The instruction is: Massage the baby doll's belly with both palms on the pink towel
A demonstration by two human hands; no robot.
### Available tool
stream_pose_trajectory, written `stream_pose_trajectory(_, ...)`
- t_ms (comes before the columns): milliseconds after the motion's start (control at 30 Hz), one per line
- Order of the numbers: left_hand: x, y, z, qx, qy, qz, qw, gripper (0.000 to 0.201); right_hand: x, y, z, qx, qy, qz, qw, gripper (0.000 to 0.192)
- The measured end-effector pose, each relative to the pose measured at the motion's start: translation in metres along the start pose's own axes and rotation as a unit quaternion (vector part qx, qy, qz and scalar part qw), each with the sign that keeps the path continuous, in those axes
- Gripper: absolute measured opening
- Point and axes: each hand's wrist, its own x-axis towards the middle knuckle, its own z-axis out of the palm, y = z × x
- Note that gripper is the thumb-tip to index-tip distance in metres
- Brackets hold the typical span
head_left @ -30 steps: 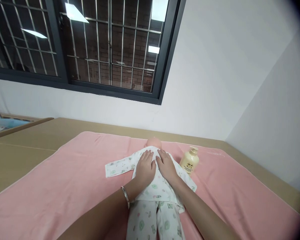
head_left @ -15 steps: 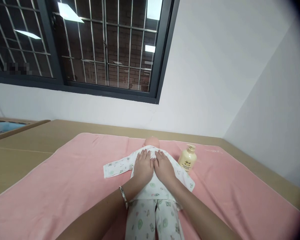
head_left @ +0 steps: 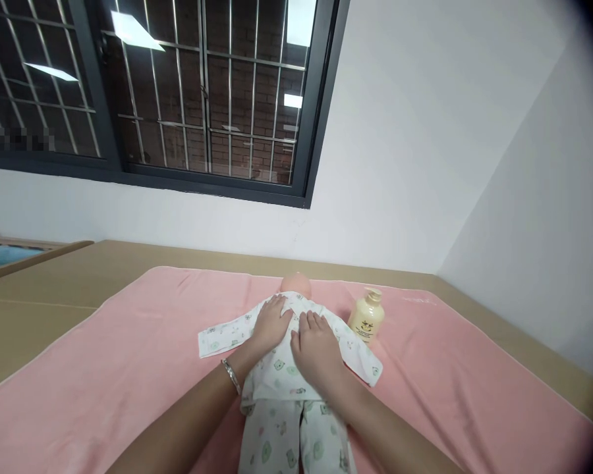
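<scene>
A baby doll lies on the pink sheet, dressed in a white printed top [head_left: 279,368] with its sleeves spread out and matching printed trousers [head_left: 271,438]. Its rounded head [head_left: 296,284] shows at the far end. My left hand [head_left: 273,322] rests flat on the upper left of the top, fingers stretched toward the shoulder. On the right half of the chest lies my right hand [head_left: 317,345], palm down, its fingers extended. Neither hand grips anything. A silver bangle [head_left: 231,376] circles my left wrist.
Right of the doll, close to its sleeve, stands a cream pump bottle [head_left: 367,317]. The pink sheet [head_left: 143,368] covers much of a wooden surface [head_left: 44,296]. Behind it rise a white wall [head_left: 385,131] and a dark-framed barred window [head_left: 217,178].
My hands have parted from their side-by-side place at the chest's middle. The left has moved outward to the left; the right has come slightly nearer to me. The view has shifted a little.
</scene>
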Motion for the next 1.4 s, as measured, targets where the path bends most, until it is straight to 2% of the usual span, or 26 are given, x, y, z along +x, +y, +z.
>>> stream_pose_trajectory(133, -0.002, -0.001, 0.006, 0.023, 0.03, 0.013, 0.999, 0.046, 0.003, -0.002, 0.001, 0.007, -0.005, 0.011, 1.0, 0.056)
stream_pose_trajectory(400, -0.01, 0.007, 0.009, 0.056, 0.047, 0.036, 0.997, 0.046, 0.03, 0.022, 0.012, 0.091, 0.008, 0.019, 0.996, 0.058)
stream_pose_trajectory(633, -0.013, 0.012, 0.004, 0.069, 0.028, 0.07, 0.995, 0.046, 0.027, 0.025, 0.012, 0.115, 0.026, 0.023, 0.993, 0.057)
stream_pose_trajectory(767, -0.018, 0.02, 0.002, 0.103, 0.043, 0.062, 0.992, 0.043, 0.022, 0.022, 0.009, 0.097, 0.038, 0.022, 0.994, 0.057)
stream_pose_trajectory(867, -0.022, 0.026, 0.002, 0.13, 0.052, 0.071, 0.988, 0.041, 0.015, 0.018, 0.006, 0.065, 0.059, -0.018, 0.996, 0.052)
stream_pose_trajectory(967, -0.026, 0.028, 0.003, 0.123, 0.046, 0.075, 0.989, 0.042, 0.012, 0.017, 0.004, 0.071, 0.044, -0.034, 0.996, 0.05)
stream_pose_trajectory(1167, -0.034, 0.029, 0.006, 0.109, 0.074, 0.061, 0.989, 0.039, 0.023, 0.027, 0.005, 0.116, 0.016, 0.009, 0.993, 0.054)
stream_pose_trajectory(1400, -0.026, 0.025, 0.001, 0.078, 0.038, 0.049, 0.995, 0.041, 0.016, 0.018, 0.003, 0.06, 0.009, -0.004, 0.998, 0.053)
